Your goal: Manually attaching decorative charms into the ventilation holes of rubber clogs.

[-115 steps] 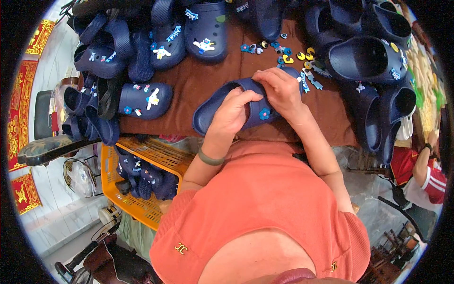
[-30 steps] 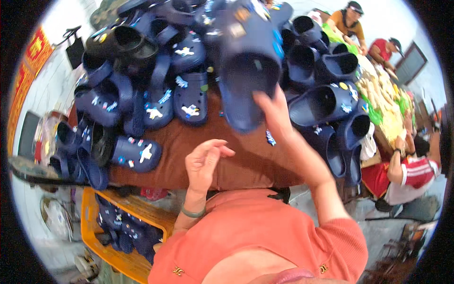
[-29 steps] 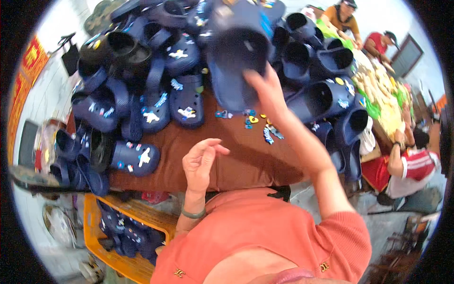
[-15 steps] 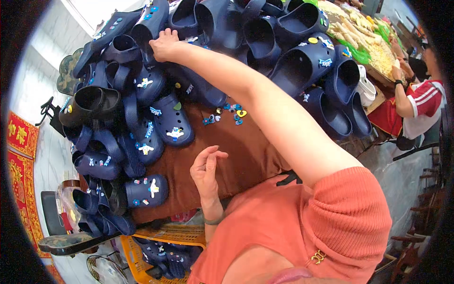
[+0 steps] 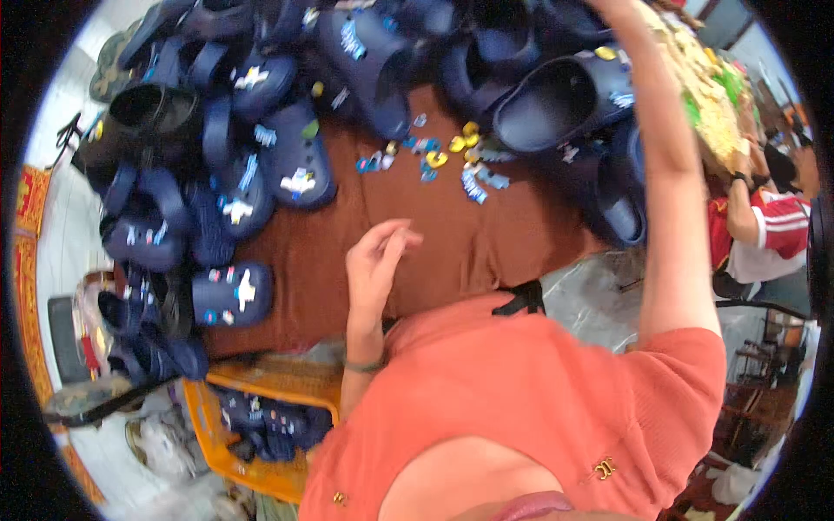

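Observation:
My left hand [image 5: 375, 253] hovers over the brown cloth [image 5: 330, 269], its fingers loosely bent and nothing visible in them. My right arm reaches to the far right, and my right hand [image 5: 611, 9] is blurred and cut by the upper edge above the dark blue clogs. Its fingers are hidden, so I cannot tell what it touches. Beneath my right forearm and left of it lies a large dark blue clog [image 5: 549, 102] with charms. Small yellow, blue and white shoe charms [image 5: 434, 158] are scattered on the cloth beyond my left hand.
Many dark blue clogs [image 5: 298, 161] are piled along the left and far side. An orange basket [image 5: 204, 425] holding more clogs stands below the table's near left edge. At the right a person in a red and white shirt [image 5: 777, 227] sits beside a surface with pale yellow pieces [image 5: 714, 108].
My right hand has swung from the clogs at the far left to the far right. The view has shifted, showing more charms on the cloth. My left hand stays over the cloth.

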Available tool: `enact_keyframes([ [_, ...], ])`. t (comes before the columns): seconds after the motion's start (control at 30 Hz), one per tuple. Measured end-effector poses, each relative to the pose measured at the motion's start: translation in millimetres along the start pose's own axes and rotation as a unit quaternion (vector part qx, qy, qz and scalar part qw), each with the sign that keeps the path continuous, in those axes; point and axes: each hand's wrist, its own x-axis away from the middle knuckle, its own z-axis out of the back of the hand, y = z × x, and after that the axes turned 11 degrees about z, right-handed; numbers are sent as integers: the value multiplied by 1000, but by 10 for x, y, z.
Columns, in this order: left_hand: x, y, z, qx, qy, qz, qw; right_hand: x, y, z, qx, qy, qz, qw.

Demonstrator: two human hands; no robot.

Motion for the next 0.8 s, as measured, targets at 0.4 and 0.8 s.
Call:
enact_keyframes([
  [0.4, 4, 11, -46, -23, -2, 3, 1000, 599, 796, 260, -376, -89, -276, 880],
  [0.8, 177, 451, 73, 89, -110, -177, 974, 1058, -2132, 2198, -482, -23, 53, 874],
])
